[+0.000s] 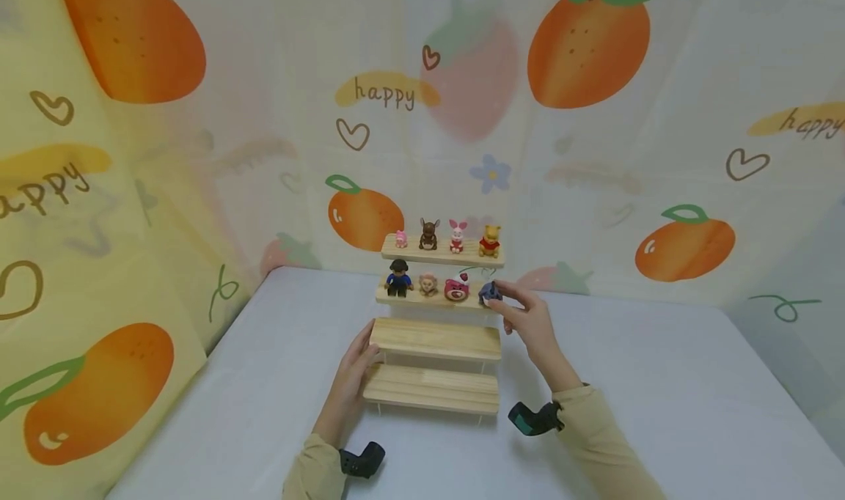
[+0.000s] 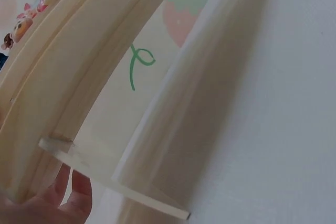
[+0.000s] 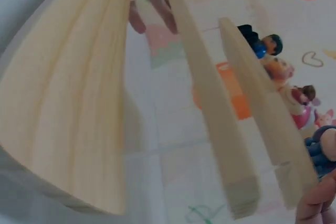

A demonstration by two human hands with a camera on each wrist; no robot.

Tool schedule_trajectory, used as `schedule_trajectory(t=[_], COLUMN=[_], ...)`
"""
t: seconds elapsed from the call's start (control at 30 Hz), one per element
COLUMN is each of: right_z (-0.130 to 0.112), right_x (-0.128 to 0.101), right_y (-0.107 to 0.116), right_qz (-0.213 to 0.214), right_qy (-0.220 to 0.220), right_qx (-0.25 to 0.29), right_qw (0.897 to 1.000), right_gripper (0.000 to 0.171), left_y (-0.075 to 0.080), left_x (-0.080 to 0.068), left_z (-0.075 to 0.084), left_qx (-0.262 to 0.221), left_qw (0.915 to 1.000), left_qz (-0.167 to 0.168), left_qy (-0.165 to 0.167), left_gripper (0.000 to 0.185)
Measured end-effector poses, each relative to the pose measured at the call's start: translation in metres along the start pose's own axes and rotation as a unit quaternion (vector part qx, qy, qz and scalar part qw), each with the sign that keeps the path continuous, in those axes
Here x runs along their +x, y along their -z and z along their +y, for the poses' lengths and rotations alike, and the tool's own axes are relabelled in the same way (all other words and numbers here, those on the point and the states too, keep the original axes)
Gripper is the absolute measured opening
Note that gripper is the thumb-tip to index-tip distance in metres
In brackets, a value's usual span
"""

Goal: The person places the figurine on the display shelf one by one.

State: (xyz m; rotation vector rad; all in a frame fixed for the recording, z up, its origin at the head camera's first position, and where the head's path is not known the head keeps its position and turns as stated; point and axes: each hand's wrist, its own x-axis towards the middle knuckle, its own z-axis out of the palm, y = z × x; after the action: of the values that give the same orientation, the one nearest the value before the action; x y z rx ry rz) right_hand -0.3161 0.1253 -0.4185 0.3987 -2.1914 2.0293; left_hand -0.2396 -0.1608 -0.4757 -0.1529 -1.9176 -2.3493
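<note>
At the right end of the second tier from the top, my right hand (image 1: 535, 325) pinches a blue-grey donkey figurine (image 1: 488, 293) between thumb and fingers. The right wrist view shows the donkey figurine (image 3: 321, 145) at the board's end, fingertips against it; whether it touches the wood I cannot tell. My left hand (image 1: 352, 364) grips the left end of the tiered wooden display stand (image 1: 436, 339) near the third tier. In the left wrist view, fingers (image 2: 80, 195) curl around that end beside a clear side support (image 2: 152, 201).
A doll in blue (image 1: 398, 280), a small lion-like figurine (image 1: 428, 285) and a pink bear figurine (image 1: 457, 287) share the second tier. On the top tier stand a pink figurine (image 1: 400, 239), a brown one (image 1: 429, 234), a piglet (image 1: 458, 236) and a yellow bear (image 1: 490, 242). A fruit-printed curtain hangs behind.
</note>
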Motion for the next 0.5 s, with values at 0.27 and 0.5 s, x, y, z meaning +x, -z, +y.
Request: schedule_trajectory(t=[0.27,0.5], right_z=[-0.027,-0.030], right_x=[-0.012,-0.015], right_y=[-0.013,-0.016], right_qz=[0.035,0.038], right_qy=[-0.041,-0.003], right_qx=[0.041,0.012], right_qw=[0.998,0.999], right_gripper=[0.040,0.037], left_y=[0.000,0.001], left_x=[0.000,0.000], left_z=[0.000,-0.001], left_qx=[0.023,0.029], left_qw=[0.9996,0.9994], left_qz=[-0.006,-0.001], left_qy=[-0.017,-0.021], left_gripper=[0.057,0.057])
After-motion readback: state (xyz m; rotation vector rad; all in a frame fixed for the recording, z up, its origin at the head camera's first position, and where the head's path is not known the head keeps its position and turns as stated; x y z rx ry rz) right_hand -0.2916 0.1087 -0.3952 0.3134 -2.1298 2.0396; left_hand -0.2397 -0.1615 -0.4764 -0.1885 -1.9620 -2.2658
